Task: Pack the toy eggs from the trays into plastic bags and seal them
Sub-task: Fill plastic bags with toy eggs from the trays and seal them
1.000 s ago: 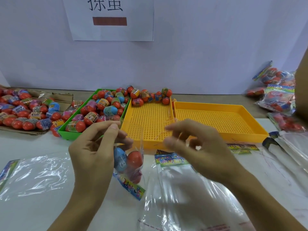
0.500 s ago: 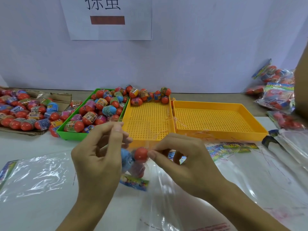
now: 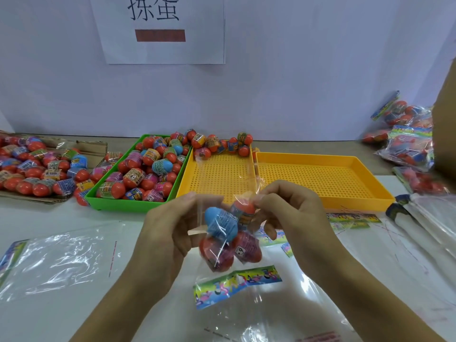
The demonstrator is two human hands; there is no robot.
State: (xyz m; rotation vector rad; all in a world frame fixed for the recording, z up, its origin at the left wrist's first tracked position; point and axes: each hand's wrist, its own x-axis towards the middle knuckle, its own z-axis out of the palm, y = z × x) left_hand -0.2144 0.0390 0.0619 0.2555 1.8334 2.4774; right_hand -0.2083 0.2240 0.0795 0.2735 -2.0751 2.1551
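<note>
So both hands are up over the counter with a filled plastic bag between them: the left hand has its grip pinched on the bag's open top edge, and the right hand has its grip pinched on the other side, right by the top orange egg. About four toy eggs sit inside, the blue one on top, printed header hanging underneath. I'd say shake the eggs down first, then keep the flap flat and taut before pressing the strip, or it'll probably wrinkle and seal crooked.
</note>
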